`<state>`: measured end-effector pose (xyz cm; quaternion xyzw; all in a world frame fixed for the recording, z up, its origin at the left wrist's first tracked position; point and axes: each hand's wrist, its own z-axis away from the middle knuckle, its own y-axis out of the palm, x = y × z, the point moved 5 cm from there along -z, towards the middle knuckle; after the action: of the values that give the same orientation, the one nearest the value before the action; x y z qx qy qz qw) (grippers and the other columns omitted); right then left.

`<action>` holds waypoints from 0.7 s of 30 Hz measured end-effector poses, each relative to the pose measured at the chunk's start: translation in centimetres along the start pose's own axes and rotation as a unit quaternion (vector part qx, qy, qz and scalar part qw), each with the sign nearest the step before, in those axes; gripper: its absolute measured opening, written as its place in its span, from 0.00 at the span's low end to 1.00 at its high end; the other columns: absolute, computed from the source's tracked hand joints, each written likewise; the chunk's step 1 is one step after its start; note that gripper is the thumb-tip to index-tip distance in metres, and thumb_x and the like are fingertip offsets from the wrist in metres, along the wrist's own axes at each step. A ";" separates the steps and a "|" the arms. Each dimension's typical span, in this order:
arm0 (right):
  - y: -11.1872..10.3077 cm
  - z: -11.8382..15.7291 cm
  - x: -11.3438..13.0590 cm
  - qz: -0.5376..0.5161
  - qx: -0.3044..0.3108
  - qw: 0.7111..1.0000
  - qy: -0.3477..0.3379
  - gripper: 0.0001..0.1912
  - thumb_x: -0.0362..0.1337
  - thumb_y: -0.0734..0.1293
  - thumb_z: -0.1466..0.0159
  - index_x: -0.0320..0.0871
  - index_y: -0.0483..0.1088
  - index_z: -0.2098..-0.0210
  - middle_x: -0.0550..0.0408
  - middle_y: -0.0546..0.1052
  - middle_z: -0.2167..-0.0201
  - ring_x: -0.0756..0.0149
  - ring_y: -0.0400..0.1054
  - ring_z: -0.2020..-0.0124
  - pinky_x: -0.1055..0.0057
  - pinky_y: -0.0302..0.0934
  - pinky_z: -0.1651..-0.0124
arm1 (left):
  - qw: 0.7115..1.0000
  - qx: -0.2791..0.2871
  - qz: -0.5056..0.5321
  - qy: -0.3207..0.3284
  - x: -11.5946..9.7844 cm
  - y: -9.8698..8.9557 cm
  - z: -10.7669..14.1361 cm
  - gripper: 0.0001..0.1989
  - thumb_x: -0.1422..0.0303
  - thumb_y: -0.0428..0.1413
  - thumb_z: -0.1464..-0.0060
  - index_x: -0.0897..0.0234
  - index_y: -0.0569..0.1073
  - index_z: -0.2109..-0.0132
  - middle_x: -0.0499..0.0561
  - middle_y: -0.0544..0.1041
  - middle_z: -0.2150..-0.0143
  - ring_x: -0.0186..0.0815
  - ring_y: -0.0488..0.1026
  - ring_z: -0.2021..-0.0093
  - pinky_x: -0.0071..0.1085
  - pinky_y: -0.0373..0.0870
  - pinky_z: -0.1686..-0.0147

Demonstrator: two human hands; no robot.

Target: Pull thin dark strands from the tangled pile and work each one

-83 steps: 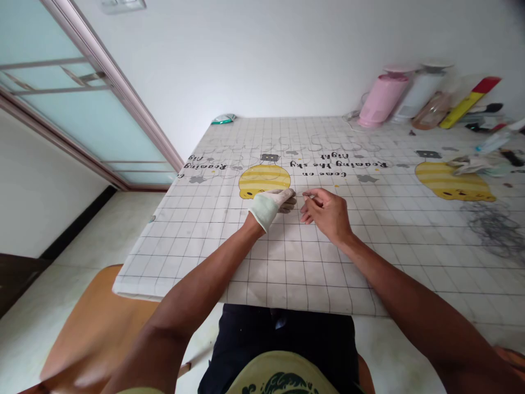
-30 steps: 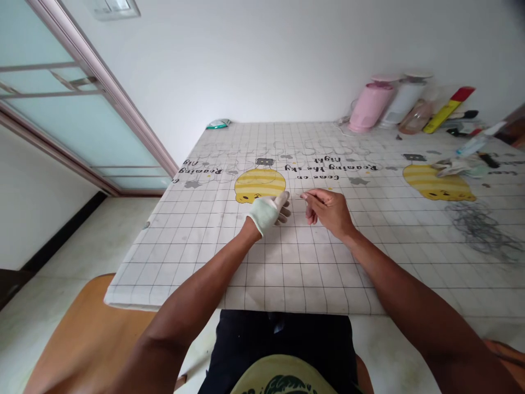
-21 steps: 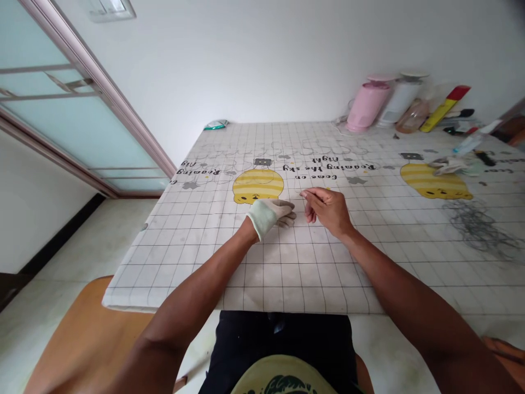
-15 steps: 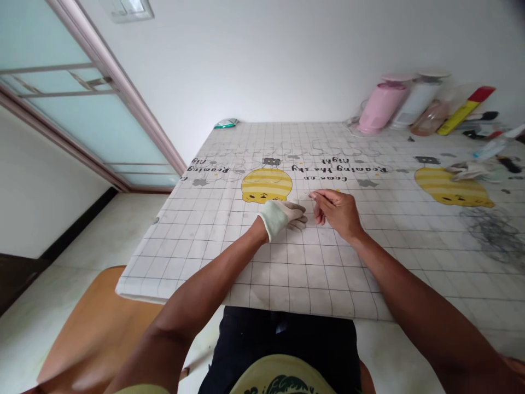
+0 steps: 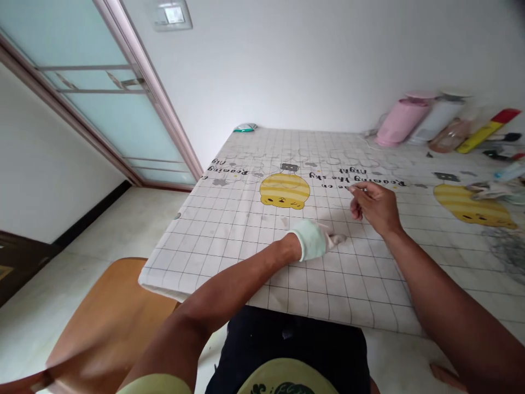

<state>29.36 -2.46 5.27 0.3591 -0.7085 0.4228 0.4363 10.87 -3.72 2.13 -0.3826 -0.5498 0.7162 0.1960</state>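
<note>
My left hand [image 5: 318, 239] wears a pale glove with a light green cuff. It rests low on the checked tablecloth [image 5: 229, 235], its visible fingers stretched out to the right and nothing visible in them. My right hand [image 5: 375, 205] is bare and hovers above the cloth, further back and to the right. Its thumb and forefinger are pinched together; whatever they hold, if anything, is too fine to make out. A printed yellow striped bear balloon [image 5: 285, 191] shows on the cloth beyond my left hand.
Thin grey wavy strands [image 5: 328, 156] lie across the back of the table. A grey wiry tangle [image 5: 506, 249] is at the right, near a pale crumpled glove [image 5: 498, 191]. A pink cylinder [image 5: 404, 120] and a yellow-red box [image 5: 488, 131] stand by the wall. A wooden chair [image 5: 102, 312] is at left.
The view has swung left. My hands have moved apart: the left lies lower on the cloth, nearer me, while the right is further off to the right and still pinched.
</note>
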 end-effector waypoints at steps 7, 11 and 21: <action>0.1 -4.5 0.7 0.062 0.047 0.997 0.012 0.17 0.52 0.73 0.32 0.44 0.78 0.60 0.57 0.74 0.82 0.68 0.67 0.86 0.74 0.57 0.86 | 0.982 0.072 -0.126 0.117 -1.4 -0.1 0.4 0.22 0.65 0.44 0.25 0.55 0.75 0.34 0.55 0.81 0.55 0.41 0.78 0.61 0.35 0.66 0.67; 3.4 -7.7 -0.9 0.056 0.134 0.989 0.021 0.17 0.51 0.75 0.34 0.42 0.77 0.62 0.56 0.75 0.83 0.68 0.67 0.87 0.74 0.56 0.87 | 0.981 0.057 -0.145 0.120 -1.7 -0.9 1.2 0.21 0.67 0.46 0.26 0.56 0.75 0.34 0.57 0.81 0.54 0.42 0.77 0.61 0.36 0.66 0.68; 8.8 -13.1 -5.9 0.109 0.196 0.970 0.091 0.11 0.43 0.76 0.34 0.41 0.78 0.62 0.59 0.74 0.83 0.73 0.63 0.88 0.78 0.53 0.86 | 0.992 0.045 -0.073 0.095 -1.0 -0.7 0.8 0.18 0.70 0.50 0.30 0.58 0.79 0.40 0.58 0.82 0.55 0.43 0.78 0.59 0.36 0.68 0.64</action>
<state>27.91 13.69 0.73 0.3186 -0.6041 0.6290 0.3713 10.78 -4.72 3.21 -0.3986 -0.5228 0.6839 0.3164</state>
